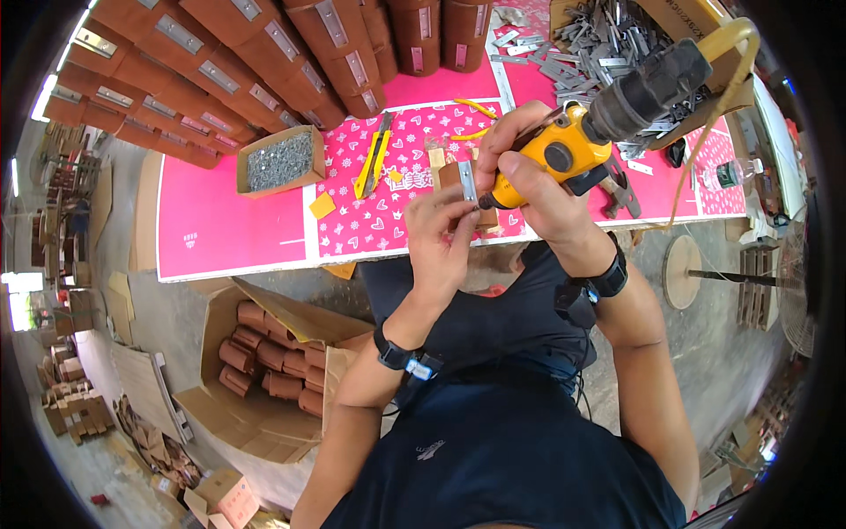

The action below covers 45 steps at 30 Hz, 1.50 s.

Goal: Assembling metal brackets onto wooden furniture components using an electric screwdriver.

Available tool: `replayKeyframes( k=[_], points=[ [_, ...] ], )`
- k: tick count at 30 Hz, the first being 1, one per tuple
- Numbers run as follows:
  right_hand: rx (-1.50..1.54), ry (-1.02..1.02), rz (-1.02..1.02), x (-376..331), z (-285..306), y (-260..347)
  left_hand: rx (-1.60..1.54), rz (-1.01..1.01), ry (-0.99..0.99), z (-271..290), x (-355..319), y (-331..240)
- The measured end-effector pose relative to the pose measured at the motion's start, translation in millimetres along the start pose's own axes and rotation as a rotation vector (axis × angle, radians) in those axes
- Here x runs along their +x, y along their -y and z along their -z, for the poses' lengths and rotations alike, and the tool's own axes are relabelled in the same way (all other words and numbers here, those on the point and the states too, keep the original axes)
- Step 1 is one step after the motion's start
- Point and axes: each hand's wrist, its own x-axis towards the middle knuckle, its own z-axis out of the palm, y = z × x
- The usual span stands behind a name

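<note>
My right hand (551, 189) is wrapped round a yellow and black electric screwdriver (560, 145), its cord running from the back end. The tip points left and down at the near end of a silver metal strip (468, 176). That strip lies on a brown curved piece (450, 180), which rests in a small wooden block fixture (437, 159) at the table's near edge. My left hand (436, 242) is closed in a pinch beside the tip, fingers at the strip's near end. Whatever is between those fingertips is too small to make out.
A carton of screws (282, 163) and a yellow utility knife (374, 157) lie left on the pink table (233, 212). Brown pieces with metal strips (344, 53) are stacked behind. A hammer (620, 189) and a box of metal strips (705, 13) are right. Below left stands a carton of brown pieces (264, 432).
</note>
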Motion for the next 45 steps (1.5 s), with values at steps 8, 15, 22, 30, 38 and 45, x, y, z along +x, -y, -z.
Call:
replayKeyframes(
  k=[8,15,22,30,38,45],
  points=[
    [-0.269,0.072,-0.020,13.7,5.0,-23.7,0.160,-0.047,0.002,-8.9,16.3,20.6],
    [-0.223,0.036,-0.061,15.6,6.2,-27.6,0.041,0.040,0.068,-12.0,13.3,28.6],
    [-0.260,0.051,-0.064,12.4,6.9,-32.7,0.046,-0.102,0.119,-23.6,0.7,32.3],
    [-0.381,0.028,-0.128,10.3,7.9,-40.9,-0.042,-0.053,0.217,-26.8,2.3,46.9],
    [-0.138,0.077,-0.013,8.2,15.1,-26.3,0.143,-0.068,0.168,4.2,7.1,32.7],
    [-0.349,-0.158,0.071,-54.2,112.4,-1.1,0.688,-0.157,-0.202,132.9,89.2,67.7]
  ],
)
